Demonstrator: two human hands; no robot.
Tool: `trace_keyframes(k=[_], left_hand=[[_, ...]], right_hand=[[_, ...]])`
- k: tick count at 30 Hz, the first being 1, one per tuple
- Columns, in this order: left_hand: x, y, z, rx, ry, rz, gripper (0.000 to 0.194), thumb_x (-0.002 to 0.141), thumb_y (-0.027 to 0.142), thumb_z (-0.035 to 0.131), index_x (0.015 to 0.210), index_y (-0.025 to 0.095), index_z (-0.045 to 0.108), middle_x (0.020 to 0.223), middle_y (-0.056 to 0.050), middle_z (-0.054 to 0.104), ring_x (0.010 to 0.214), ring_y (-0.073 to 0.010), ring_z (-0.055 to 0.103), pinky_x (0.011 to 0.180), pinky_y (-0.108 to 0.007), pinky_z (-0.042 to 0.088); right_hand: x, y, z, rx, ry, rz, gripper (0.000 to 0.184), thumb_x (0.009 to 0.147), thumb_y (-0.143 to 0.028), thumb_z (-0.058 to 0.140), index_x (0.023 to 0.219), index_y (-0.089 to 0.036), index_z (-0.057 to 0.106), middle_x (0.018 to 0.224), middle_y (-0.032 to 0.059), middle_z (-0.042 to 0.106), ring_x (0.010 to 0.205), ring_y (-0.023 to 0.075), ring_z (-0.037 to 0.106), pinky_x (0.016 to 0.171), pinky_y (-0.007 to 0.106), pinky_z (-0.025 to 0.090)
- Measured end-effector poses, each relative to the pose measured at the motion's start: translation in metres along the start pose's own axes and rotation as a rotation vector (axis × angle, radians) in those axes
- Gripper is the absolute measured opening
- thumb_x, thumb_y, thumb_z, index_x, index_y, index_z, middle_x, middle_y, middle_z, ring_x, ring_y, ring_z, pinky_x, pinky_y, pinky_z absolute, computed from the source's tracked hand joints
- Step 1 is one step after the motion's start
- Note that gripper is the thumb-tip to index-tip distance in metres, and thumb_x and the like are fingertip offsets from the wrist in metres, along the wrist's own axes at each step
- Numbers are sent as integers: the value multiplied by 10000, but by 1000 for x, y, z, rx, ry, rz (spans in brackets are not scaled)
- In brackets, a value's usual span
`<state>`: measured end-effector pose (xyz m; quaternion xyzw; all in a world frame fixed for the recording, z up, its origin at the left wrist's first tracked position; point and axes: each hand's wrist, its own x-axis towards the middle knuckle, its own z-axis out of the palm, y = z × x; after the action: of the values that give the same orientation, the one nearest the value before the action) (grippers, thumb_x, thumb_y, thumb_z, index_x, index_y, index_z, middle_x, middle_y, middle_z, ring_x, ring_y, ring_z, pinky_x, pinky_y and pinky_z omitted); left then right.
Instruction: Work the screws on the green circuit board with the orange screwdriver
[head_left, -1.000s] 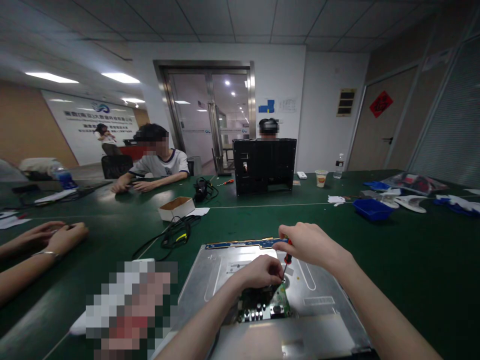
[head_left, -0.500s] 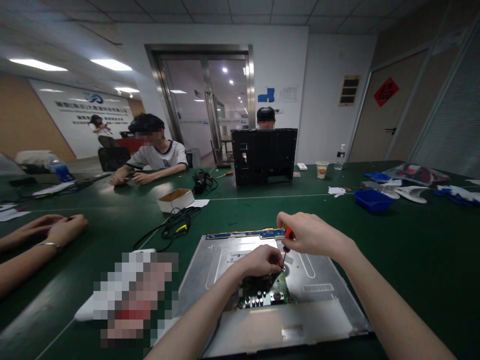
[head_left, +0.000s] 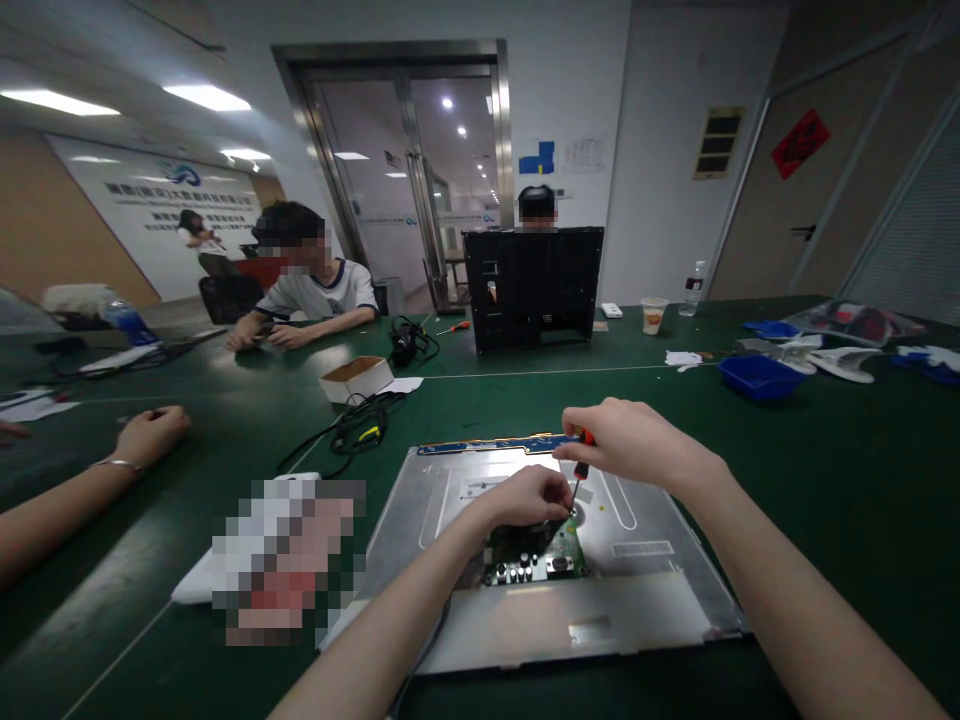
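Note:
A silver metal monitor back panel (head_left: pixel 645 570) lies flat on the green table (head_left: pixel 825 500) in front of me. A green circuit board (head_left: pixel 544 560) is mounted near its middle. My right hand (head_left: pixel 637 440) is closed around a red-handled screwdriver (head_left: pixel 581 462), whose tip points down at the board's upper right corner. My left hand (head_left: pixel 529 497) rests on the board with fingers pinched by the screwdriver tip; what they pinch is too small to see. A blue strip (head_left: pixel 495 446) runs along the panel's far edge.
Black cables (head_left: pixel 352 435) and a small cardboard box (head_left: pixel 356 378) lie beyond the panel. An upright black monitor shell (head_left: pixel 532 288) stands further back. Another person's hand (head_left: pixel 150 435) rests at left. A blue tray (head_left: pixel 761 375) and a cup (head_left: pixel 654 315) sit at right.
The view has tilted slightly, so everything sits higher in the frame. My hands stay at the same corner of the board with the screwdriver. The person's arms at left have shifted.

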<state>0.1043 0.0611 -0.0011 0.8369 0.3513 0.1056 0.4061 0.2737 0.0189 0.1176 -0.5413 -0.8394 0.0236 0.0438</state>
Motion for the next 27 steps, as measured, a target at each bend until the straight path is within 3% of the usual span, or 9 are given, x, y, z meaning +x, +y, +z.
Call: trace_keyframes(k=[3,8,12,16,22,27], left_hand=[[0,-1,0,14,4,-8,85,693,106,608,743,160,652,680,30,584,645,-129,520,608,-212,394],[0,-4,0,15,-9,-18,91,722,137,614,793,160,667,708,17,610,681,-144,541,636,-226,401],[1,-4,0,10,-11,-11,64,720,126,611,766,156,644,688,23,592,652,-135,537,607,-217,394],[1,0,-1,8,-4,2,58,703,102,603,718,155,619,657,35,564,626,-125,520,602,-211,392],[0,2,-2,5,4,11,60,684,102,613,706,155,630,673,28,578,659,-138,529,628,-218,394],[3,-4,1,-30,4,9,70,669,102,599,710,154,623,665,31,588,652,-139,540,628,-219,403]], right_hand=[[1,0,0,-4,-3,17,313,890,-514,502,864,-237,644,756,37,666,684,195,599,528,271,315],[-1,2,3,-20,39,-21,153,856,-341,525,921,-233,611,750,31,646,640,176,556,515,261,291],[-3,4,3,28,23,-65,196,801,-296,570,985,-232,556,799,23,644,641,163,545,509,249,294],[-4,2,2,-1,29,-57,220,817,-338,576,1013,-240,561,827,34,655,683,186,570,527,260,304],[-1,-1,1,-47,28,3,306,868,-531,522,862,-239,613,762,35,662,677,203,592,523,270,300],[0,-4,4,-49,63,-45,156,860,-362,534,919,-231,594,775,39,661,666,192,588,512,265,279]])
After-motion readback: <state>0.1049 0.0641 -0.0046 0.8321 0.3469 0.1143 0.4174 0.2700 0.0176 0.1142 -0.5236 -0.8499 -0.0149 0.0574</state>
